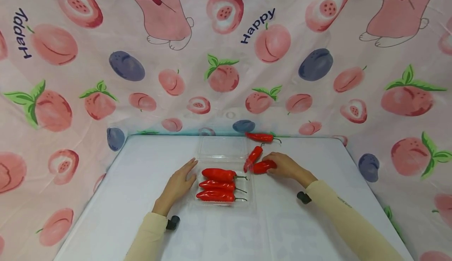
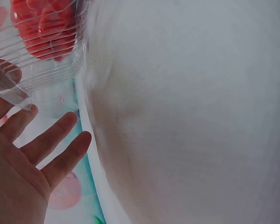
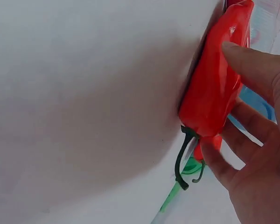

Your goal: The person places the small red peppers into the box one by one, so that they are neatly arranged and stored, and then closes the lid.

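A clear plastic clamshell box [image 1: 243, 186] lies with its lid [image 1: 222, 147] folded back. Three red chili peppers [image 1: 216, 185] lie in it side by side, stems to the right. At the box's left edge is my left hand [image 1: 179, 184], fingers spread and fairly straight; in the left wrist view its fingertips [image 2: 33, 110] reach the ribbed wall [image 2: 51, 77]. My right hand [image 1: 284, 167] pinches another red pepper [image 3: 214, 79] between thumb and fingers, just right of the box. Its dark green curved stem [image 3: 179, 161] points out beside the fingers.
Another red pepper [image 1: 255, 157] lies slanted beside the lid's right side. One more pepper [image 1: 260, 137] rests near the back edge of the white table [image 1: 303, 229]. A fruit-printed cloth [image 1: 226, 49] hangs behind and along the sides.
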`<state>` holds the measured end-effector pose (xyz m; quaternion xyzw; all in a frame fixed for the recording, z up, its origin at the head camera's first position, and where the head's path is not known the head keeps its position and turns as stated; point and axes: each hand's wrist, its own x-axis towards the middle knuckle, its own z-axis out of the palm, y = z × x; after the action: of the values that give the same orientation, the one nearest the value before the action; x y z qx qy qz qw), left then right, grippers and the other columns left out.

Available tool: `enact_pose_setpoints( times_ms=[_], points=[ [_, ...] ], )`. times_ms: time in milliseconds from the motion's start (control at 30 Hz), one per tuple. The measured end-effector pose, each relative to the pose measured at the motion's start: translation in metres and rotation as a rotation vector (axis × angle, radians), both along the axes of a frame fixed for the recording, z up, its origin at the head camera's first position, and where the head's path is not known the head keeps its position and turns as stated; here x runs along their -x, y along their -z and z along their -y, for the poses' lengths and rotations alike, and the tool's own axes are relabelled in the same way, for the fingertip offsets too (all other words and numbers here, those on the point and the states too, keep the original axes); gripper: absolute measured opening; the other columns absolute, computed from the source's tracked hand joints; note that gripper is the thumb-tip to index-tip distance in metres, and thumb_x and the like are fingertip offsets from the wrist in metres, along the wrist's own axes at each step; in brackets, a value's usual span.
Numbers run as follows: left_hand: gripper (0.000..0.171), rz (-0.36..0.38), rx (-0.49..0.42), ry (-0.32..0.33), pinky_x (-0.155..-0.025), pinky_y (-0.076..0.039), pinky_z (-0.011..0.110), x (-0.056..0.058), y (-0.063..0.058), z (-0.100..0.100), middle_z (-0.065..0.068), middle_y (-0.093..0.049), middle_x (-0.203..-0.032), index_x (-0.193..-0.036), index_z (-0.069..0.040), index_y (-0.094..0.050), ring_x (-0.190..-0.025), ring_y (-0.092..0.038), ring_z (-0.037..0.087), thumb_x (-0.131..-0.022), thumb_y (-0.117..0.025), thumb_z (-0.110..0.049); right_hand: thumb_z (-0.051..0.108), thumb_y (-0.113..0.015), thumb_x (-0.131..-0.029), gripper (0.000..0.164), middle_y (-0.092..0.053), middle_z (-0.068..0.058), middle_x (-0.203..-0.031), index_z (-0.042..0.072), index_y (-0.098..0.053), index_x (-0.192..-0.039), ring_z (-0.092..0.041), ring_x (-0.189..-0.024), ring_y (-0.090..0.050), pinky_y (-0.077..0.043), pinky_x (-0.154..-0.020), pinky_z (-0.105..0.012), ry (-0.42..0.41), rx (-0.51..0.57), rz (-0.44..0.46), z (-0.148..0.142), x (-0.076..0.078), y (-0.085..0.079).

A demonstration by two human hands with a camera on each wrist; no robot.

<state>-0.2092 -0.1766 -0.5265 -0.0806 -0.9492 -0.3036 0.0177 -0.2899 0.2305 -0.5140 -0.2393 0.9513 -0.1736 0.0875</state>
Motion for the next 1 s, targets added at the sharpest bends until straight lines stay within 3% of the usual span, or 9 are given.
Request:
enact_pose_setpoints(
  times_ms=[300, 1000],
  points=[
    [0.055, 0.001, 0.01, -0.005, -0.112, -0.039, 0.055, 0.0, -0.001, -0.001, 0.0, -0.039, -0.158, -0.149, -0.021, -0.044, -0.144, -0.041, 0.029, -0.096, -0.059, -0.027, 0.025, -0.077, -0.085, 0.047, -0.066, -0.005, -0.123, 0.015, -0.063, -0.129, -0.024, -0.112, -0.058, -0.054, -0.098, -0.047, 0.036, 0.005, 0.061, -0.001, -0.005, -0.002],
    [0.054, -0.001, -0.005, -0.001, -0.113, -0.038, 0.056, 0.001, 0.002, 0.0, -0.002, -0.038, -0.158, -0.149, -0.022, -0.044, -0.145, -0.039, 0.028, -0.097, -0.058, -0.027, 0.023, -0.076, -0.085, 0.044, -0.068, -0.004, -0.114, 0.014, -0.064, -0.127, -0.018, -0.099, -0.059, -0.056, -0.092, -0.043, 0.064, 0.034, 0.045, -0.026, -0.021, -0.004]
  ],
)
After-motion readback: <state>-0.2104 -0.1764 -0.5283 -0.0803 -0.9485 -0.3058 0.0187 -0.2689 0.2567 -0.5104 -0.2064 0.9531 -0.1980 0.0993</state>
